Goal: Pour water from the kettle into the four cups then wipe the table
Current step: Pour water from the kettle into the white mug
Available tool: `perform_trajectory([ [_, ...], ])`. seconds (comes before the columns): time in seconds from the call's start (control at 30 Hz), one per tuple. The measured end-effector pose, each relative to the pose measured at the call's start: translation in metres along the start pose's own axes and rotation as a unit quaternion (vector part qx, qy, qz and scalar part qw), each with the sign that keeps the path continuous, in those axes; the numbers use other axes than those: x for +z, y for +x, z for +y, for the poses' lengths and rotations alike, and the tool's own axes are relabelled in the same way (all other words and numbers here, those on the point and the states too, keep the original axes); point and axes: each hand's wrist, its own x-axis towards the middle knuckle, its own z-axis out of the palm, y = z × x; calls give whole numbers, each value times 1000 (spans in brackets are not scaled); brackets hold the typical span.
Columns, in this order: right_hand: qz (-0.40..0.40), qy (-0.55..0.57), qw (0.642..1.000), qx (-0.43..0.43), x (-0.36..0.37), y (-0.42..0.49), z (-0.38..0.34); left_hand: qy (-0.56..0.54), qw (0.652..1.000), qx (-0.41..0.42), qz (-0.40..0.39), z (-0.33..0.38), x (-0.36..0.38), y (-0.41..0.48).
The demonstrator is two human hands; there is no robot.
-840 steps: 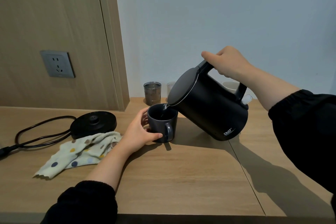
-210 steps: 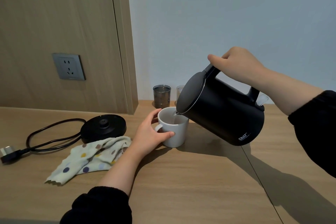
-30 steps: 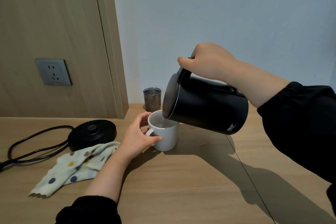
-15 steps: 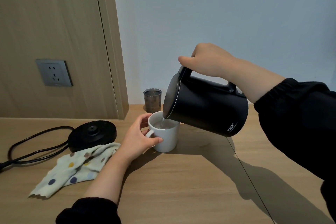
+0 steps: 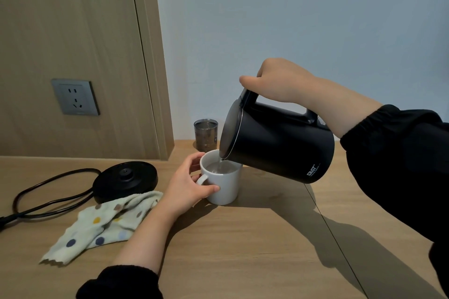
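While the right hand curls tightly round the top handle of the matte black electric kettle, holding it tipped steeply with its spout over the round white ceramic mug, a thin stream of water falls into the mug, which already holds water. This mug stands on the light wooden table, and the left hand grips it from the side, thumb across the front wall and fingers wrapped behind at the handle. A small clear glass cup stands behind it by the wall. To the left lie a pale polka-dot cloth, crumpled, touching the round black kettle base with its black cord.
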Motion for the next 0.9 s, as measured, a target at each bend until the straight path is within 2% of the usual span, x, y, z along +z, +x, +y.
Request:
perform_trajectory([
  [0.9,-1,-23,1000,-11,0,3,-8,8,1000,12,-2,-1,-1,-1],
])
